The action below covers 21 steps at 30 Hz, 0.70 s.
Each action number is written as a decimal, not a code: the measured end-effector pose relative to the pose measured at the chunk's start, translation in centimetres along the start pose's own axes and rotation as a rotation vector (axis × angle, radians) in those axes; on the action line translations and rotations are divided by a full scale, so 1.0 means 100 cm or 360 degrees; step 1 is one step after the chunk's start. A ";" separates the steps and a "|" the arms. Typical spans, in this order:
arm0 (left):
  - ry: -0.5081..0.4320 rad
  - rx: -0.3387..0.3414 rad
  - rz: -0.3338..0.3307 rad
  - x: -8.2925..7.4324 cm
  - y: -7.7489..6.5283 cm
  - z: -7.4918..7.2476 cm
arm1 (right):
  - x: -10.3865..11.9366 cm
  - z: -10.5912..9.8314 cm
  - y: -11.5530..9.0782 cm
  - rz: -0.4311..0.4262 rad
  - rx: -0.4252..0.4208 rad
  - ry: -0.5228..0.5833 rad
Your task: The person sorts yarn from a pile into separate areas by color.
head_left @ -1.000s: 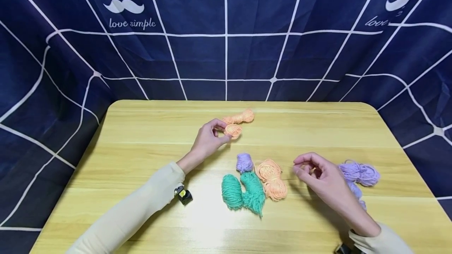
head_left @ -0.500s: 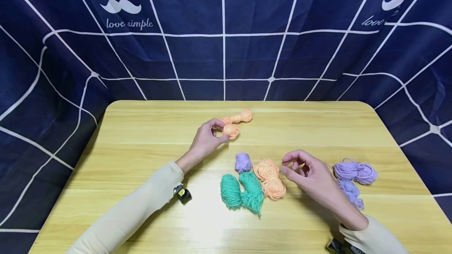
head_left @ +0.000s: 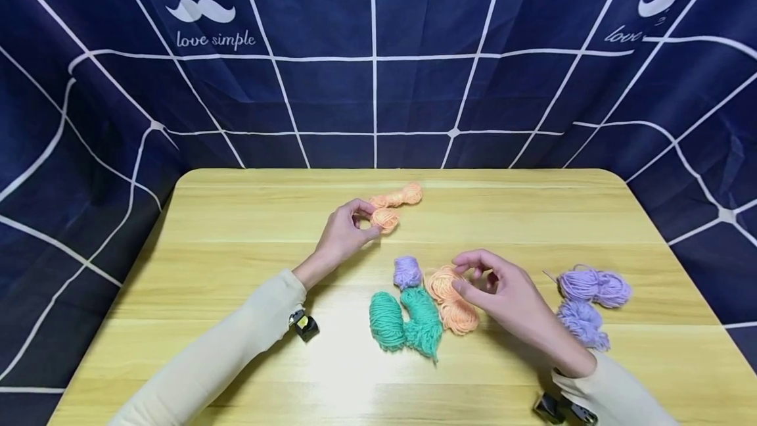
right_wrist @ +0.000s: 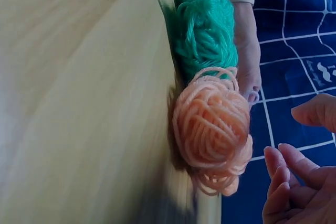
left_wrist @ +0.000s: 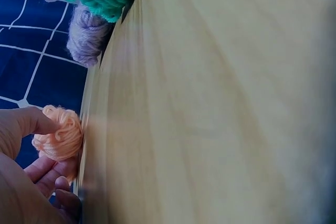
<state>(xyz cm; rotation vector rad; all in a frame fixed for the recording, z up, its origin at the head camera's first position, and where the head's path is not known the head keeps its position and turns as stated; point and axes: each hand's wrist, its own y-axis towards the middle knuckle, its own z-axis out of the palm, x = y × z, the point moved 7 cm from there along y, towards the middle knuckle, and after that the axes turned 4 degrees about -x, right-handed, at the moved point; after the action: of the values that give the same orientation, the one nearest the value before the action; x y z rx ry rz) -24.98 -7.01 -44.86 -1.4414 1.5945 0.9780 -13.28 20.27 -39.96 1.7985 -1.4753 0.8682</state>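
At the back of the table my left hand [head_left: 345, 232] pinches a small peach skein of yarn [left_wrist: 62, 136] between thumb and fingers. Just behind it lies another peach skein [head_left: 405, 194], twisted narrow in the middle. My right hand [head_left: 503, 288] reaches over a larger peach skein [head_left: 458, 316] near the table's middle, overlapping it in the head view. In the right wrist view, thumb and fingertips stand apart beside that skein [right_wrist: 212, 124], with nothing between them. Two green skeins [head_left: 387, 321] and a small purple one [head_left: 407, 272] lie close to its left.
Two purple skeins [head_left: 593, 286] lie to the right, beyond my right forearm. The wooden table [head_left: 266, 202] has rounded back corners, and a dark blue curtain with white lines [head_left: 331, 97] hangs behind and on both sides. Small black cameras [head_left: 306, 327] sit at the wrists.
My right hand has moved left, away from the purple skeins and over the larger peach skein. My left hand stays on its peach skein; the head view has shifted slightly.
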 end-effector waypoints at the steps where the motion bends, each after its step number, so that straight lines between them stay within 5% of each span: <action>1: -0.0001 0.0003 0.0000 0.000 0.000 0.000 | 0.001 0.001 0.001 -0.0003 0.0002 -0.0002; 21: 0.0007 0.0046 0.0023 -0.002 0.003 0.004 | 0.008 0.018 0.015 -0.0026 0.0089 -0.0012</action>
<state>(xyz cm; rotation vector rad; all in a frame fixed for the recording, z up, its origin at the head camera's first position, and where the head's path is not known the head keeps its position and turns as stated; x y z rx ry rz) -25.27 -6.53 -44.80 -1.4149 1.6183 0.9568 -14.43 18.13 -40.26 1.8539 -1.4521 0.9038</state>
